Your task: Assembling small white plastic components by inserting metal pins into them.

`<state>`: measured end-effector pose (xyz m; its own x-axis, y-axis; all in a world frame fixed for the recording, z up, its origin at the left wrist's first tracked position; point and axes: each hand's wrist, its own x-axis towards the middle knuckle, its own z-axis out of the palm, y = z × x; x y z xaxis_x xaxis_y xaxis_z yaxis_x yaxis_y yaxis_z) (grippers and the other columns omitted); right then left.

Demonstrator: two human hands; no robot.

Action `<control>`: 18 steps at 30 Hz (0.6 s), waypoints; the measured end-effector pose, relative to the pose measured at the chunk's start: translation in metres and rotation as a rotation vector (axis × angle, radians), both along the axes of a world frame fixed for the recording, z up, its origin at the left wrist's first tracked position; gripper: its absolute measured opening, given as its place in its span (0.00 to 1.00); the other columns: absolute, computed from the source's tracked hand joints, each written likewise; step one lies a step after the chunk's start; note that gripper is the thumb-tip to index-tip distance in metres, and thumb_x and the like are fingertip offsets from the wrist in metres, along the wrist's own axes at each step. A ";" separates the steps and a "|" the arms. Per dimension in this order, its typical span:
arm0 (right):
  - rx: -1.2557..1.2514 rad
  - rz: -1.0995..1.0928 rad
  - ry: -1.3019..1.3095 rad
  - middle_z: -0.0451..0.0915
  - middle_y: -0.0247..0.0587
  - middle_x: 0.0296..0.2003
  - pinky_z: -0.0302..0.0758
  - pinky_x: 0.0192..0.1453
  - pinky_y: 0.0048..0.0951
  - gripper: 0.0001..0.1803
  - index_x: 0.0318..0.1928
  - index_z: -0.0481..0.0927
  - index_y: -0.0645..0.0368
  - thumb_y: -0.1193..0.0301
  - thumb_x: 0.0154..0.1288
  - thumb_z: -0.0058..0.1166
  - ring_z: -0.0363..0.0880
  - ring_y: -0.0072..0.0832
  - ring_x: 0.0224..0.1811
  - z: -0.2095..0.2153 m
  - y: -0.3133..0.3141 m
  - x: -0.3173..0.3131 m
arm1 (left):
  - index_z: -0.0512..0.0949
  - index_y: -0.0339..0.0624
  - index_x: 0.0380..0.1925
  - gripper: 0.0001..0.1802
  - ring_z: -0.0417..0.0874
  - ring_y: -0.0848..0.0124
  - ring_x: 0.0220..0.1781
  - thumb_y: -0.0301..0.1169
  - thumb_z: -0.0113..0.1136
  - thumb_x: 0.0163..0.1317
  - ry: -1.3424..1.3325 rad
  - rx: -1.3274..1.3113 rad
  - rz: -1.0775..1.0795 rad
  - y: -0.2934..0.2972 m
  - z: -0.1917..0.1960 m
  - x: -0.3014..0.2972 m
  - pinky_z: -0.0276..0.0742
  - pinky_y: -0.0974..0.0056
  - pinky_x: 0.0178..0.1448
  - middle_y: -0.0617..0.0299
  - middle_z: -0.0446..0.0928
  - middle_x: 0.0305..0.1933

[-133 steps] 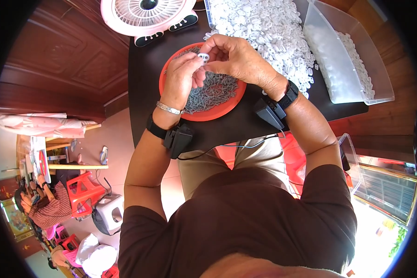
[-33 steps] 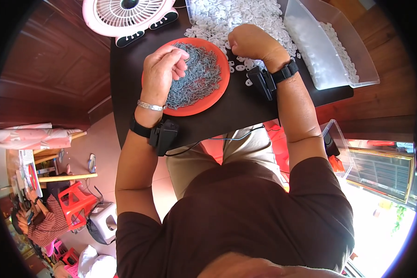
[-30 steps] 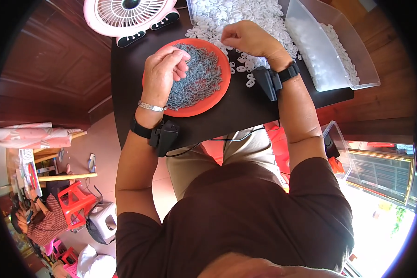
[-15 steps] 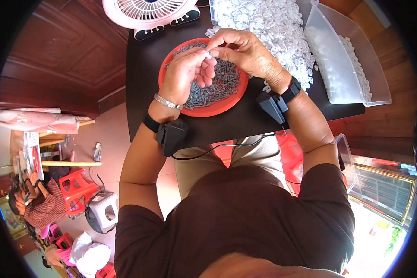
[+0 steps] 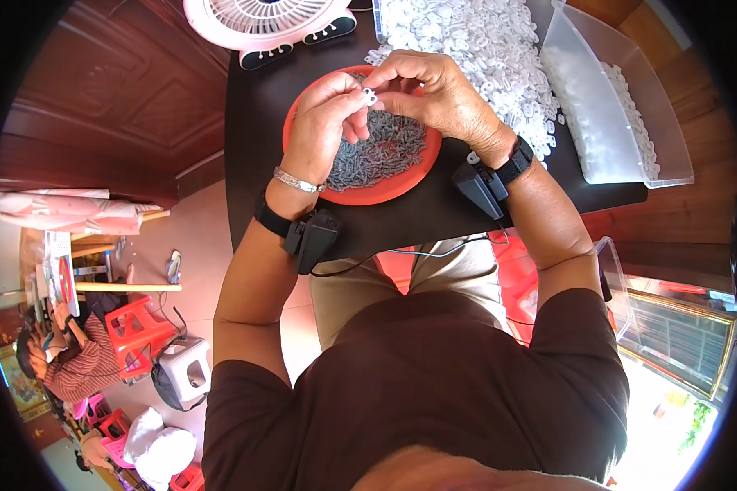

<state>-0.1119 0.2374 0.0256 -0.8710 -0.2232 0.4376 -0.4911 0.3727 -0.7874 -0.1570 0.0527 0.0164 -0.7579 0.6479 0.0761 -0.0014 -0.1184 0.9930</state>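
Both hands meet above a round orange plate point(image 5: 409, 183) that holds a heap of small grey metal parts point(image 5: 383, 152). My left hand point(image 5: 323, 123) and my right hand point(image 5: 430, 94) pinch one small white plastic piece point(image 5: 369, 96) between their fingertips, over the plate's far side. A large pile of similar white plastic pieces point(image 5: 487, 51) lies on the dark table point(image 5: 258, 139) just beyond my right hand. Each wrist carries a black strapped device.
A pink and white fan point(image 5: 262, 20) stands at the table's far left. A clear plastic bin point(image 5: 622, 114) with white pieces sits at the right. Below left, a person sits near red stools point(image 5: 135, 327); the floor lies lower left.
My right hand came back from the white pile to the plate, and both hands now hold a white piece together above the grey parts.
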 end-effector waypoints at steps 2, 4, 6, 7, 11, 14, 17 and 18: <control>0.017 -0.012 0.010 0.80 0.33 0.33 0.75 0.43 0.24 0.12 0.39 0.81 0.58 0.76 0.52 0.64 0.79 0.22 0.37 0.003 -0.002 0.002 | 0.73 0.39 0.29 0.11 0.73 0.78 0.22 0.34 0.49 0.64 -0.001 -0.003 0.010 -0.001 -0.001 -0.001 0.65 0.76 0.26 0.66 0.71 0.22; 0.034 -0.024 0.019 0.80 0.33 0.33 0.75 0.42 0.24 0.12 0.39 0.81 0.57 0.76 0.51 0.65 0.79 0.22 0.37 0.003 -0.003 0.003 | 0.73 0.39 0.29 0.11 0.73 0.78 0.22 0.34 0.49 0.64 -0.002 -0.006 0.019 -0.001 -0.002 -0.003 0.65 0.76 0.27 0.66 0.72 0.22; 0.073 -0.037 0.072 0.80 0.35 0.33 0.76 0.42 0.25 0.13 0.38 0.81 0.57 0.75 0.50 0.66 0.80 0.25 0.36 0.002 -0.004 0.002 | 0.73 0.38 0.29 0.11 0.73 0.78 0.22 0.35 0.49 0.64 0.017 -0.036 0.026 -0.001 -0.004 -0.003 0.65 0.76 0.27 0.65 0.72 0.22; 0.072 -0.037 0.069 0.80 0.35 0.33 0.76 0.42 0.25 0.13 0.38 0.81 0.57 0.75 0.50 0.66 0.80 0.25 0.36 0.002 -0.004 0.002 | 0.73 0.38 0.29 0.11 0.73 0.78 0.22 0.35 0.49 0.64 0.014 -0.038 0.026 -0.001 -0.004 -0.003 0.65 0.76 0.27 0.65 0.72 0.22; 0.079 -0.041 0.098 0.81 0.36 0.33 0.76 0.41 0.26 0.12 0.38 0.81 0.56 0.75 0.51 0.65 0.81 0.28 0.36 -0.001 -0.004 0.001 | 0.74 0.38 0.30 0.11 0.73 0.78 0.22 0.35 0.49 0.64 0.008 -0.068 -0.007 0.001 -0.003 -0.004 0.65 0.76 0.26 0.65 0.73 0.22; 0.167 -0.054 0.173 0.80 0.36 0.33 0.77 0.41 0.27 0.12 0.38 0.81 0.55 0.74 0.50 0.65 0.81 0.30 0.37 0.002 -0.005 0.001 | 0.74 0.38 0.29 0.11 0.72 0.78 0.22 0.35 0.49 0.63 0.049 -0.106 0.008 -0.001 -0.004 -0.004 0.65 0.76 0.26 0.66 0.72 0.22; 0.197 -0.129 0.068 0.80 0.37 0.34 0.76 0.42 0.29 0.12 0.38 0.81 0.54 0.71 0.50 0.65 0.80 0.34 0.38 0.002 -0.003 0.001 | 0.74 0.38 0.27 0.11 0.72 0.77 0.21 0.34 0.50 0.62 0.065 -0.062 0.107 -0.004 -0.002 -0.006 0.65 0.75 0.26 0.66 0.71 0.21; 0.326 -0.079 0.108 0.80 0.37 0.35 0.76 0.43 0.30 0.12 0.38 0.82 0.54 0.69 0.50 0.65 0.80 0.35 0.39 0.000 -0.001 0.001 | 0.74 0.38 0.27 0.11 0.72 0.77 0.21 0.34 0.50 0.62 0.064 -0.061 0.108 -0.003 -0.001 -0.006 0.65 0.75 0.26 0.66 0.71 0.21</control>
